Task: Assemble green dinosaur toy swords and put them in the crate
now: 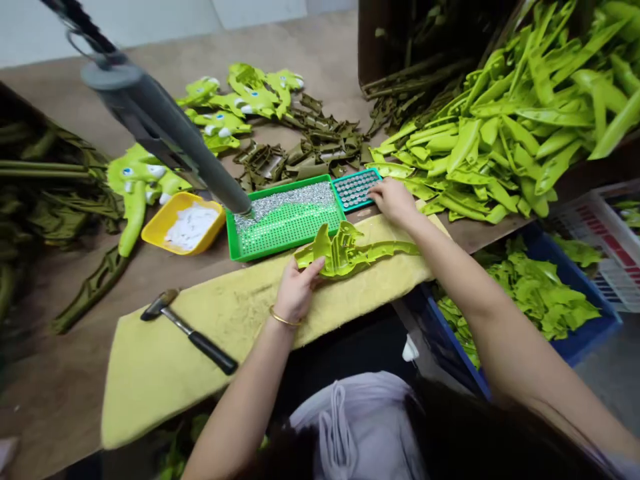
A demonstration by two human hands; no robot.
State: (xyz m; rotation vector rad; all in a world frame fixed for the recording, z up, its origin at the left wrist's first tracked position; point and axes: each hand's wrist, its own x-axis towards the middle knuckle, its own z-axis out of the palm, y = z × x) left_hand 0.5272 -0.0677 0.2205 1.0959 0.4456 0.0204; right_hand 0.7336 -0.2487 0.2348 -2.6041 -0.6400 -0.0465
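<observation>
My left hand [297,290] grips the end of a bright green moulded plastic piece [345,252], which lies on a yellow fabric pad [215,333]. My right hand [393,202] reaches across and rests at the edge of a small teal tray [356,189] filled with rows of silver studs. Its fingertips are hidden behind the back of the hand. To the left of that tray is a larger green perforated tray [285,223] with silver studs spread across its far half.
A grey tube [165,133] slants down to the green tray. A hammer [190,331] lies on the pad. A yellow dish [183,223] holds white material. Heaps of green plastic pieces [480,147] and olive pieces [310,150] cover the table. A blue crate [530,293] stands to the right.
</observation>
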